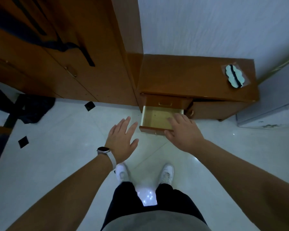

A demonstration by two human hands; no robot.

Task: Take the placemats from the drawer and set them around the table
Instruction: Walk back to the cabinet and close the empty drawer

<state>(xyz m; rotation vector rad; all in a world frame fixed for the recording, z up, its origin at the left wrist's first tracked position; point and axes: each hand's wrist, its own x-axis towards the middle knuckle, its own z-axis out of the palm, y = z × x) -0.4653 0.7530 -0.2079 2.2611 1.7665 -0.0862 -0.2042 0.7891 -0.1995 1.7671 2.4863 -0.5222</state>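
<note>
Both empty: left hand (122, 140), fingers (123, 125) spread, beside the open drawer (154, 118); right hand (182, 133), fingers relaxed, over it.

Dim room w/ a cool bluish cast; the wardrobe (60, 47) at top left sinks into shadow, while the pale inside of the drawer (157, 118) catches more light. A speckled glare spot sits on the glossy floor (148, 196) at bottom centre. Wide-angle lens bends the edges & the whole pic is soft.
</note>
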